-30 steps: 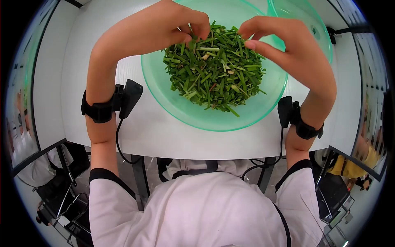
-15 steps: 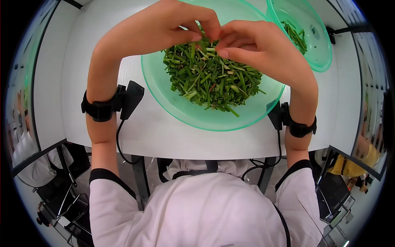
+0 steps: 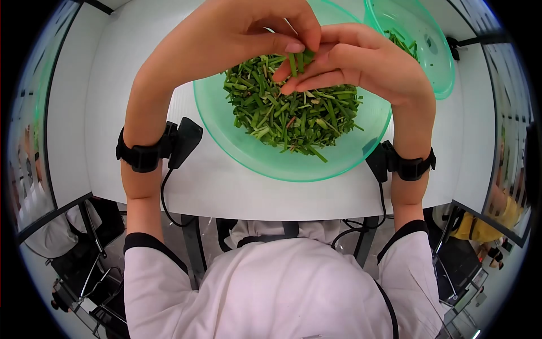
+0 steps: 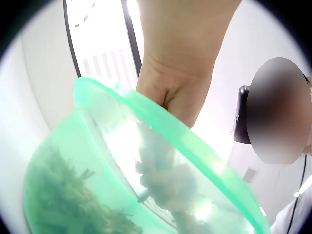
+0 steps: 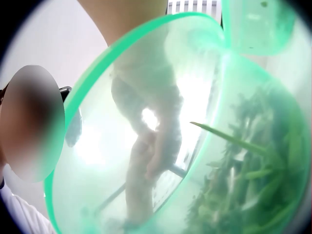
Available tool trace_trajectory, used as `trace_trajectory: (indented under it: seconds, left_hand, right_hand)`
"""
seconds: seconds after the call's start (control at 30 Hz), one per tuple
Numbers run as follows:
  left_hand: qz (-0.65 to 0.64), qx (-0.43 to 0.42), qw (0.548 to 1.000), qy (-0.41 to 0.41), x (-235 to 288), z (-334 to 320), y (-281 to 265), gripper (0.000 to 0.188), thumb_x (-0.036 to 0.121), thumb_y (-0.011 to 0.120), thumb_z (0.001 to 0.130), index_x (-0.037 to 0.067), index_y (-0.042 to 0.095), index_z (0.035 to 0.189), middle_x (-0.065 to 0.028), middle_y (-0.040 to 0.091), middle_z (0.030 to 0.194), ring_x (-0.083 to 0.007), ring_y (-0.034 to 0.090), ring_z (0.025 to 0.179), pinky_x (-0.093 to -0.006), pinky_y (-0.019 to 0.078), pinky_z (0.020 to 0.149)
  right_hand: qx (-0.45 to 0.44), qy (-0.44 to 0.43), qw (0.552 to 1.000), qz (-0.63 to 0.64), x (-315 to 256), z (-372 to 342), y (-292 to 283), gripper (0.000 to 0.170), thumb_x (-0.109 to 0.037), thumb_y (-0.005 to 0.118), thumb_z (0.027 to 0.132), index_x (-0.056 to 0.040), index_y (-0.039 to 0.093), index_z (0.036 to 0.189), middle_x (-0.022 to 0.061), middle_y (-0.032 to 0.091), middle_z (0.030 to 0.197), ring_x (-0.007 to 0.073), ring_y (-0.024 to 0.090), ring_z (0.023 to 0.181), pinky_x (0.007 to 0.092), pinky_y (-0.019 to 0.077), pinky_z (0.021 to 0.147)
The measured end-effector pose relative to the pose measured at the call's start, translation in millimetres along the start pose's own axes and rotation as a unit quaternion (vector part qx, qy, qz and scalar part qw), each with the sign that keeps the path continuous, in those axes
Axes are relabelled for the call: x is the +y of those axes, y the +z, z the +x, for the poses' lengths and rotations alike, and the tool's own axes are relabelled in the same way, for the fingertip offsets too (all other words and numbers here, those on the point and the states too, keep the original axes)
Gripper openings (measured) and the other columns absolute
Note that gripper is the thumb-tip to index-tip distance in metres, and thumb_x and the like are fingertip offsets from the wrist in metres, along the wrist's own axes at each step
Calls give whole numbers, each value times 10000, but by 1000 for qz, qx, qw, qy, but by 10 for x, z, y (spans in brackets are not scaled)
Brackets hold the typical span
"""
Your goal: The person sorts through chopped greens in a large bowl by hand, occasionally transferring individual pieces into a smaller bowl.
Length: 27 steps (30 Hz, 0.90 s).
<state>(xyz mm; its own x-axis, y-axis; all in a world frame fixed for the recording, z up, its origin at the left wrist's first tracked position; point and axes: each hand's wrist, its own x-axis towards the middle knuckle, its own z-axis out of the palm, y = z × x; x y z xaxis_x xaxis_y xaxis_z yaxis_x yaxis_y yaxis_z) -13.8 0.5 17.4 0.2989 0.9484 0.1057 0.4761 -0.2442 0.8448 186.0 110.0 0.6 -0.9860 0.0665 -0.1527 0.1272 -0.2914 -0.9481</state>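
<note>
A heap of chopped green stems point(image 3: 293, 118) lies in a translucent green bowl point(image 3: 226, 133) in the head view. Above the heap, the left hand point(image 3: 271, 28) pinches a few short green pieces point(image 3: 296, 63) between thumb and fingers. The right hand point(image 3: 361, 62) meets it from the right, its fingers extended beside and under those pieces. Both wrist views look through the bowl's wall; the left hand point(image 4: 170, 180) and the right hand point(image 5: 151, 146) appear blurred behind it, with the heap point(image 5: 248, 180) low in the bowl.
A second green bowl point(image 3: 437, 73) with some green pieces point(image 3: 403, 44) stands at the back right, beside the first. The white table point(image 3: 248, 203) ends in front of the person's body. Cables hang from both wrist cameras over its front edge.
The right hand has moved left to the left hand, and its fingers have straightened. The left hand has shifted right, with green pieces now visible in its pinch. Pieces have appeared in the second bowl.
</note>
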Motion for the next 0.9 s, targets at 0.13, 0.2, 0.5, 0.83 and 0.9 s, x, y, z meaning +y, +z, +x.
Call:
trace_trajectory:
  seconds: [0.13,0.2,0.5,0.83,0.9]
  left_hand:
    - [19,15,998,58,-87,-5,10,156,-12,658,861,54,687,1000,-55,718,873,-171,676,735,-261,525,678]
    - [8,20,998,64,-109,-13,7,150,-10,638,879,45,668,1015,-55,725,903,-182,695,762,-264,532,686]
    - [-25,48,996,75,-34,-41,21,174,-29,578,922,6,593,1092,-88,716,980,-194,707,928,-287,554,821]
    - [106,73,991,-23,116,-86,-66,60,32,671,886,3,659,937,-49,693,767,-88,636,613,-227,505,563]
    - [205,62,977,19,118,-78,-42,76,105,693,872,29,689,873,-39,679,682,-84,633,571,-236,476,527]
  right_hand:
    - [-10,-14,999,-49,25,2,-59,356,-47,411,996,122,453,1307,319,606,1178,391,643,1098,405,517,1001]
    - [-6,-11,998,-56,26,-7,-80,354,-77,443,1004,115,462,1301,307,611,1184,364,649,1099,389,519,998]
    - [73,55,990,-105,-23,-20,-20,341,-181,572,989,60,566,1229,173,690,1032,203,710,904,302,582,856]
    - [270,-23,884,-380,-257,-480,-507,267,-180,611,963,-8,679,1155,82,712,961,116,682,849,234,545,806]
    - [377,-21,809,-450,-283,-728,-856,263,-165,613,950,-13,688,1152,78,716,1011,124,686,879,244,533,844]
